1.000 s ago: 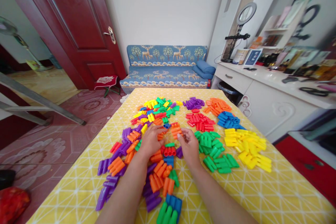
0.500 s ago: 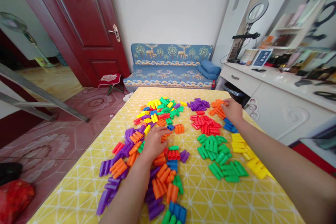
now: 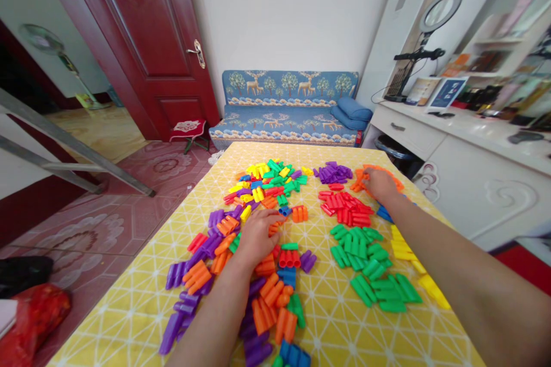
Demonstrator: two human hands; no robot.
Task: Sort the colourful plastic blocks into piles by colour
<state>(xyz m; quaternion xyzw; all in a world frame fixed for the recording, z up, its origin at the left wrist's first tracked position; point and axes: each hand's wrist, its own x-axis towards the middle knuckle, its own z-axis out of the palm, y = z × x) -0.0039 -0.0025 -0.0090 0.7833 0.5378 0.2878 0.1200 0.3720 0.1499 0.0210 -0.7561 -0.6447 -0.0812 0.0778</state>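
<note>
While R hand (image 3: 379,184) sits at orange pile (image 3: 358,180), L hand (image 3: 258,235) amid mixed blocks (image 3: 228,225) (grips: can't tell)

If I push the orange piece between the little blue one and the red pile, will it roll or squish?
The orange piece probably won't roll: its joined tubes lie flat on the yellow cloth. It looks like stiff plastic, so it likely won't squish. Similar red tubes show open ends, so it may be hollow and light.

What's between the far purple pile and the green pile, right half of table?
The red pile lies between the purple pile and the green pile; the head view shows it.
</note>
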